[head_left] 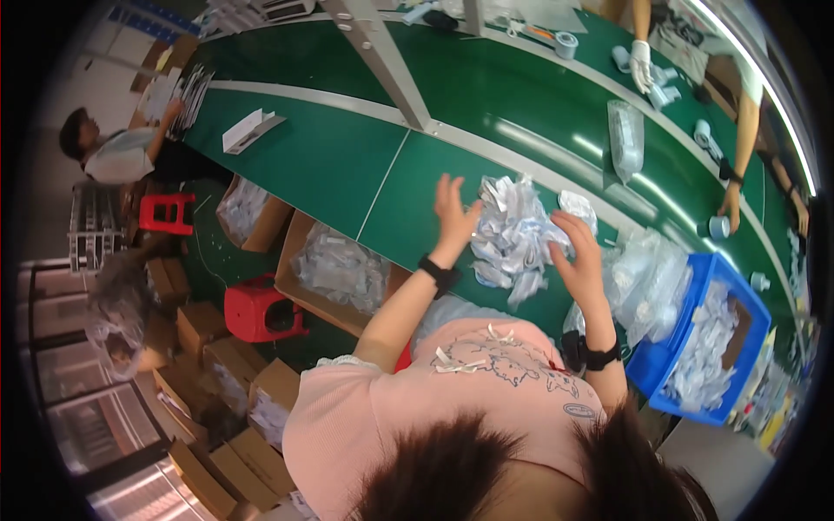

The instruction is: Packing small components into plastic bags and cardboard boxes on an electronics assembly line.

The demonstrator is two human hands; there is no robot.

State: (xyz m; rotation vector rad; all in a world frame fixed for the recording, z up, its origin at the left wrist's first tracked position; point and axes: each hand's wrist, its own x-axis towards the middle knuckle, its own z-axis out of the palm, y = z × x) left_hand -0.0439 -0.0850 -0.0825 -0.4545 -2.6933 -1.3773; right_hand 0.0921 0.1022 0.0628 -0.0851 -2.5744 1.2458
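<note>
A loose heap of crumpled white and pale-blue slips, perhaps folded paper or thin film, lies on the green table in front of me. My left hand is raised at the heap's left side, fingers spread and nothing in them. On the other side my right hand is curved around the heap's right edge with its fingers apart. Its fingertips are at or just above the slips; I cannot tell whether they touch. Just beyond the right hand sits a small white bundle.
Right of me, clear plastic bags lean by a blue crate of similar slips. Cardboard boxes stand below the table's left edge, near red stools. A metal post rises ahead. Co-workers' hands work across the belt.
</note>
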